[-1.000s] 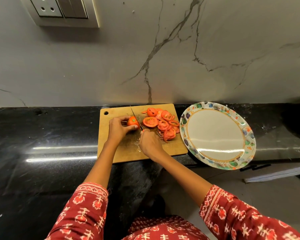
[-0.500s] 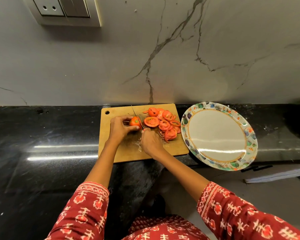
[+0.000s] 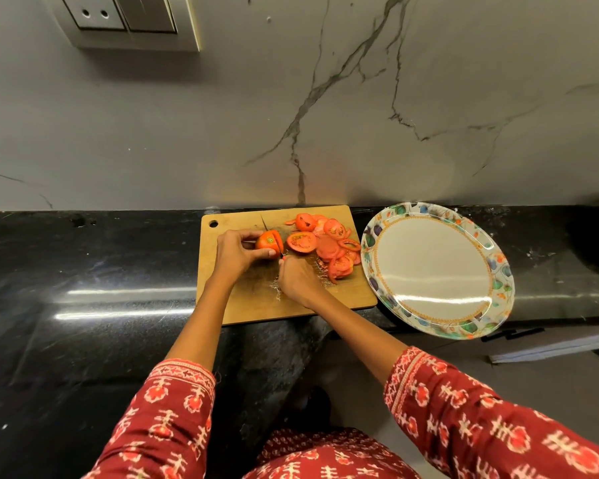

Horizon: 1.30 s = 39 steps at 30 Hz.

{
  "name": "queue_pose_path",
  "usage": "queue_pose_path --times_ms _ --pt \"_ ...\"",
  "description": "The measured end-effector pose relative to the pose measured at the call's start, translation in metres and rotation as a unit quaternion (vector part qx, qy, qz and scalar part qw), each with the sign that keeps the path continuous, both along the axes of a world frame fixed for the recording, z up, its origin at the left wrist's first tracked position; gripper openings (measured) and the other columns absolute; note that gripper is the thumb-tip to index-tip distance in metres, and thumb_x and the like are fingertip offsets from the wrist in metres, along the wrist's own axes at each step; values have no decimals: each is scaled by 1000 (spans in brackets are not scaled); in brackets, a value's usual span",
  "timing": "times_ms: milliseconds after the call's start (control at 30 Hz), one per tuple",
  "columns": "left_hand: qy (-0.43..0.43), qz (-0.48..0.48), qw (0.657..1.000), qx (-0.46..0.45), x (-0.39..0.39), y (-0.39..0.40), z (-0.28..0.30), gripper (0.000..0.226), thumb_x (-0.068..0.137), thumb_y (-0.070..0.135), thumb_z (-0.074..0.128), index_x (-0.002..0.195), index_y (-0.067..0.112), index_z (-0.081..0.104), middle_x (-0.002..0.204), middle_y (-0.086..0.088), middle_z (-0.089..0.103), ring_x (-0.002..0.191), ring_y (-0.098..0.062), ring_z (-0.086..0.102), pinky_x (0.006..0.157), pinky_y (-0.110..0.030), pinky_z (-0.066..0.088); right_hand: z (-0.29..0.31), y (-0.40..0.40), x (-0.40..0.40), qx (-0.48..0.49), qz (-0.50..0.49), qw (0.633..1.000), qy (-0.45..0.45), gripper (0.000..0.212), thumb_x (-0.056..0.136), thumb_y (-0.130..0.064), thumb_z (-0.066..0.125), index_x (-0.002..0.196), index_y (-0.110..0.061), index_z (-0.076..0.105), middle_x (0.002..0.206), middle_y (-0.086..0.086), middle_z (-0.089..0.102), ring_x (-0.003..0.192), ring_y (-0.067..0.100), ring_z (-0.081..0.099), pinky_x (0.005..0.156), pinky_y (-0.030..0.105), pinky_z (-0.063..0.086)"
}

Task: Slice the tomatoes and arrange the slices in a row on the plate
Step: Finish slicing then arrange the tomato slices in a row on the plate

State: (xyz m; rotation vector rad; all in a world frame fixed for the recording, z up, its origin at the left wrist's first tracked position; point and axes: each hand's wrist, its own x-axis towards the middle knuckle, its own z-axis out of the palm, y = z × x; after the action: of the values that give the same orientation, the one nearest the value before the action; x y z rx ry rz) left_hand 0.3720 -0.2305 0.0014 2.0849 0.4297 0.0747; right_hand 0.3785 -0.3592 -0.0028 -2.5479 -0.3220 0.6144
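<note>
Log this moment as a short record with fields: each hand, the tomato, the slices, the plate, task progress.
left hand: holds the tomato end on the cutting board
right hand: grips the knife, blade in the tomato
cut slices: heaped on the board's right part
plate: right of the board, no slices on it
progress: slicing under way, arranging not yet begun

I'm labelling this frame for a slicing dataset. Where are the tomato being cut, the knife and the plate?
tomato (image 3: 267,242): head view, on its uncut skin near the green stem spot.
knife (image 3: 265,224): head view, on the blade beyond the tomato.
plate (image 3: 429,216): head view, on its patterned far rim.
</note>
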Motion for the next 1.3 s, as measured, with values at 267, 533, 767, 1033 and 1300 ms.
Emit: queue_pose_path --times_ms 267,533,767,1033,1300 --pt "2 6 1000 -25 -1 2 0 49 68 7 79 114 1 63 118 -16 62 110 -27 58 84 -25 46 -6 -3 -5 -42 2 999 -8 31 102 -16 32 119 1 52 121 21 58 114 37 54 86 38 43" --pt "10 10 999 -36 -1 5 1 51 72 8 76 118 -1 59 122 -18 59 112 -28 57 85 -26 46 -14 -15 -17 -69 30 996 -38 26 98 -6 35 115 3 52 114 21 61 109 36 58 85 39 45" --pt "15 24 998 -59 -1 6 -2 50 75 5 72 122 0 56 125 -17 57 114 -29 56 88 -29 46 -22 -33 -33 -91 36 993 -64 27 98 -4 32 120 -1 48 117 17 60 108 34 59 86 39 47" --pt "32 22 998 -42 -1 6 -4 51 74 9 75 121 4 57 126 -15 57 114 -28 56 92 -36 48 -14 -38 -23 -45 -29 998 -44 23 95 -7 40 115 0 51 110 18 63 104 35 60 79 35 44" --pt "32 15 999 -28 0 1 -3 51 69 10 78 116 5 60 122 -14 60 109 -26 59 85 -30 49 -10 -33 -15 -42 -41 997 -49 24 96 -6 38 112 1 54 111 19 63 106 36 59 80 36 45"
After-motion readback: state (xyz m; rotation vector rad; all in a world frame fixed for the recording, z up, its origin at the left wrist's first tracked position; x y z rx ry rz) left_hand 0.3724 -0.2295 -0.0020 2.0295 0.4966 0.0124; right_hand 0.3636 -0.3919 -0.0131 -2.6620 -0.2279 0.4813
